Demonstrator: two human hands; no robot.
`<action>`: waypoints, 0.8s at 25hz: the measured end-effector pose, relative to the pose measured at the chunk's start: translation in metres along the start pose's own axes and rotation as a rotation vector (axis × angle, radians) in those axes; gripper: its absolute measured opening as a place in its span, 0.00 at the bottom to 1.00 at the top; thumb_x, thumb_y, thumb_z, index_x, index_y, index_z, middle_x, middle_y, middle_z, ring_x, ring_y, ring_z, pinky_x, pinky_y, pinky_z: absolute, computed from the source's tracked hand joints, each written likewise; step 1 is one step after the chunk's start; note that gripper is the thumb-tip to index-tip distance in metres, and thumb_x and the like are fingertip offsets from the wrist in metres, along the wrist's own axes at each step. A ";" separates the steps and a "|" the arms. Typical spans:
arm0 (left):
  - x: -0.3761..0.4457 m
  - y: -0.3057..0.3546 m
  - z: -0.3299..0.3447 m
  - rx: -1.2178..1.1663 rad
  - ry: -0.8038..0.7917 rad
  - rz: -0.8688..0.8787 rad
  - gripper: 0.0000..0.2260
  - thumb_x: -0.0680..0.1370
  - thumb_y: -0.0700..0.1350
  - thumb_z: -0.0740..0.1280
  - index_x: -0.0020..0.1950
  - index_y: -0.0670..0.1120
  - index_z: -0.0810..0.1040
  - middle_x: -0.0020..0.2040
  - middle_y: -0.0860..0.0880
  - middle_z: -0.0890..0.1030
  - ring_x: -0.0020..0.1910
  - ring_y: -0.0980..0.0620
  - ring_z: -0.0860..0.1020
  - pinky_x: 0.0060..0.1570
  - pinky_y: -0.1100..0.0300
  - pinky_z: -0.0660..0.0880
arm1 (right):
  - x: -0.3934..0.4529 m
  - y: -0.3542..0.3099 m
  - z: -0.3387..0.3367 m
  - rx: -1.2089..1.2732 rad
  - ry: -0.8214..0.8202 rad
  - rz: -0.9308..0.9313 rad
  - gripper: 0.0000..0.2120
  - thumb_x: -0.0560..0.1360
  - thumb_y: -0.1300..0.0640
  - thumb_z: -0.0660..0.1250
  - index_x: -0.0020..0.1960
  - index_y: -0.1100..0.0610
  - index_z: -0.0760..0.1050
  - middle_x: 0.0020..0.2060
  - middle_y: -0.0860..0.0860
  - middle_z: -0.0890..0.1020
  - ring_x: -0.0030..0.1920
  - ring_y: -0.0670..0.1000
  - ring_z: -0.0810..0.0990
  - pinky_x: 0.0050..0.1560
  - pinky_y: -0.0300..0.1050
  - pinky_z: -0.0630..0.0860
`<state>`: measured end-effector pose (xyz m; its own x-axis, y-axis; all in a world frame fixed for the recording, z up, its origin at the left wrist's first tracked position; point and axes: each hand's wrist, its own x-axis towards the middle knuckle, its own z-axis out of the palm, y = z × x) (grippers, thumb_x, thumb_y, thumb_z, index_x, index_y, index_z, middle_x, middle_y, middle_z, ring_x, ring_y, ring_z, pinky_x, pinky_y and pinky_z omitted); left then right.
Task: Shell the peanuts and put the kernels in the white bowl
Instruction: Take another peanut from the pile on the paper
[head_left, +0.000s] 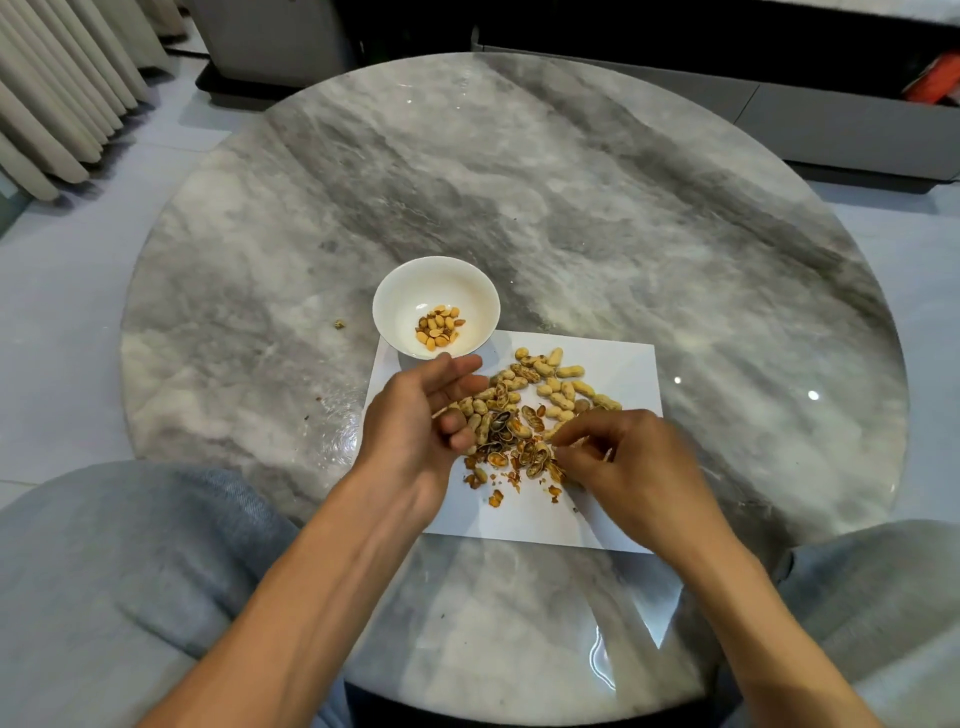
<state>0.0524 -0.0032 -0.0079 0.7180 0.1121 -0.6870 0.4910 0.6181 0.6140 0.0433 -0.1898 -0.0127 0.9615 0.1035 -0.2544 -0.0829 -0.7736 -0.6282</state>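
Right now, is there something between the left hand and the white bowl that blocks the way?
Nothing visible does. The left hand hangs just at the near rim of the bowl, which is open on top with only kernels inside. The peanuts lie to the right.

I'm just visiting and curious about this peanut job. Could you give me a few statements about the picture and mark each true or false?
1. The white bowl already holds some kernels. True.
2. The unshelled peanuts lie on a wooden board. False: they lie on a white sheet.
3. The bowl sits at the sheet's far left corner. True.
4. The table is square and wooden. False: it is round, with a grey marbled top.
5. Broken shells lie between the left hand and the right hand. True.
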 end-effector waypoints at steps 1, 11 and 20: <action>0.000 0.002 -0.001 -0.027 -0.001 0.005 0.12 0.81 0.44 0.62 0.53 0.39 0.82 0.38 0.46 0.81 0.24 0.57 0.66 0.22 0.66 0.64 | -0.001 -0.001 0.007 -0.011 -0.009 -0.019 0.05 0.74 0.56 0.72 0.43 0.47 0.84 0.30 0.45 0.80 0.33 0.45 0.77 0.37 0.44 0.74; 0.002 0.005 -0.001 -0.118 0.011 0.046 0.14 0.82 0.45 0.60 0.53 0.38 0.82 0.34 0.46 0.79 0.25 0.56 0.69 0.23 0.66 0.64 | 0.001 -0.011 0.079 -0.213 0.013 -0.269 0.09 0.74 0.54 0.62 0.40 0.53 0.80 0.37 0.48 0.80 0.38 0.52 0.76 0.34 0.49 0.73; -0.001 0.002 0.003 -0.101 0.002 0.046 0.14 0.82 0.45 0.60 0.53 0.39 0.82 0.35 0.47 0.79 0.27 0.56 0.68 0.24 0.66 0.63 | -0.001 -0.012 0.077 -0.310 0.057 -0.181 0.04 0.73 0.57 0.63 0.41 0.55 0.75 0.33 0.51 0.79 0.34 0.54 0.75 0.31 0.46 0.67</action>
<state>0.0541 -0.0040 -0.0047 0.7375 0.1437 -0.6599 0.4054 0.6873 0.6027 0.0233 -0.1325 -0.0618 0.9673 0.2275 -0.1126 0.1646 -0.8999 -0.4039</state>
